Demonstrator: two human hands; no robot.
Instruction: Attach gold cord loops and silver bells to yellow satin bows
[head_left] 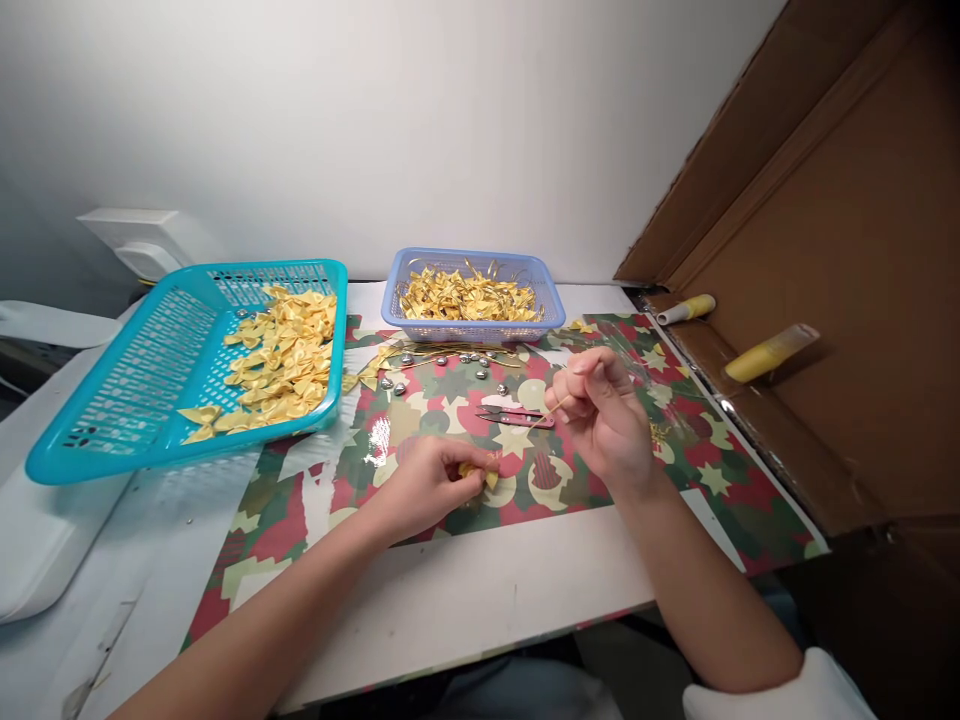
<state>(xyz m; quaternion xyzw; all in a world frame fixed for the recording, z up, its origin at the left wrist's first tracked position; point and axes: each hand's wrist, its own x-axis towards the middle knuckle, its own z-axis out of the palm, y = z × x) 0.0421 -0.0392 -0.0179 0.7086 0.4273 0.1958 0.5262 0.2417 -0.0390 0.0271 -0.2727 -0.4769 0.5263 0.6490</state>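
Note:
Low over the patterned sheet, my left hand pinches a small yellow bow, partly hidden by the fingers. My right hand is raised to the right, its fingers closed on a thin gold cord that slants down toward the left hand. Pink-handled thread snips lie between and beyond the hands. Small silver bells are scattered farther back, near several gold cords.
A turquoise basket of yellow bows stands at the left. A blue-violet basket with corded bows is at the back. Cardboard borders the right side, with two yellowish tubes on it.

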